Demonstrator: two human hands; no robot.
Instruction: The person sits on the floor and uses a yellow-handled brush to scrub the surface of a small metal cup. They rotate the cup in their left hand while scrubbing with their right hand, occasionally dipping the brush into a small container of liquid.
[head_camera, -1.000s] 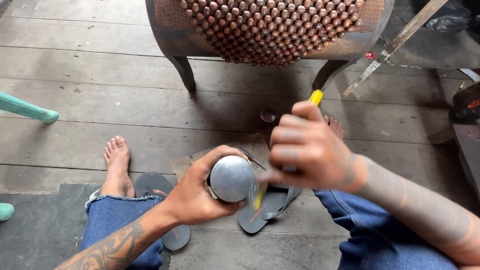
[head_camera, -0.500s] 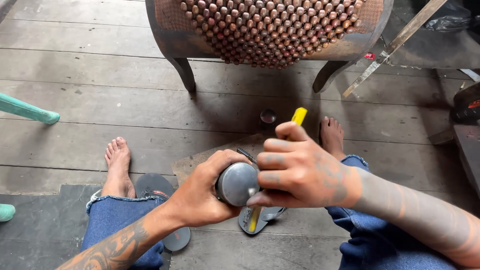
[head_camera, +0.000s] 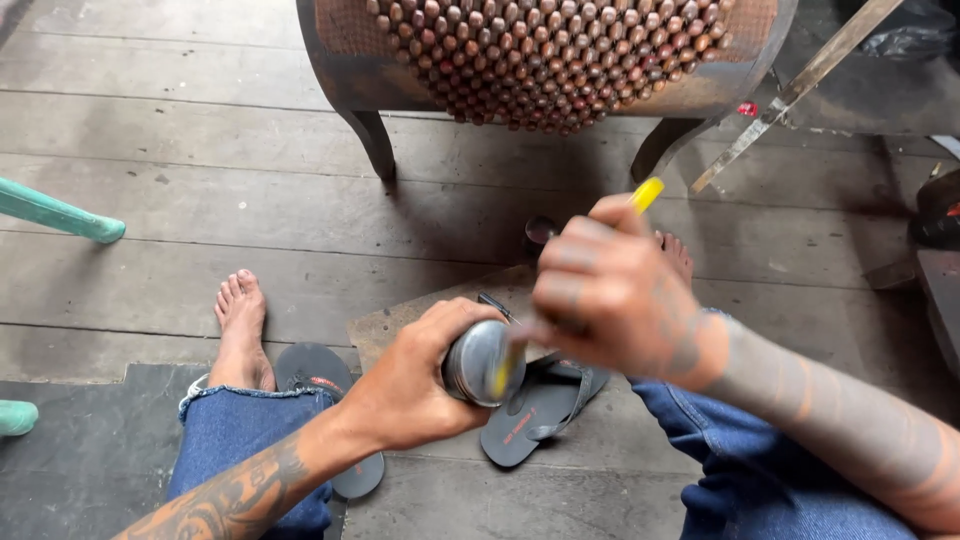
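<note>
Since half a second ago the right hand (head_camera: 610, 290) has lifted a little off the grey metal can (head_camera: 483, 362), so that more of the can's round end shows, and the tool's yellow handle (head_camera: 647, 193) now sticks up higher above the knuckles; a second ago that hand stood higher again, so it is working up and down over the can; the left hand (head_camera: 415, 385) has stayed wrapped round the can's side, fingers clenched on it, holding it in front of the knees with its end turned toward the camera; the right hand is closed in a fist on the yellow-handled tool, whose lower yellow part crosses the can's end, though motion blur hides whether the tip touches the metal; below the can lies a dark flip-flop (head_camera: 535, 415) on the plank floor (head_camera: 200, 170), with a second one (head_camera: 330, 375) under the left forearm beside the bare left foot (head_camera: 240, 325); just beyond the hands a small dark jar (head_camera: 540, 233) stands on the boards; further off stands a chair (head_camera: 560, 60) whose seat is covered with brown wooden beads.
</note>
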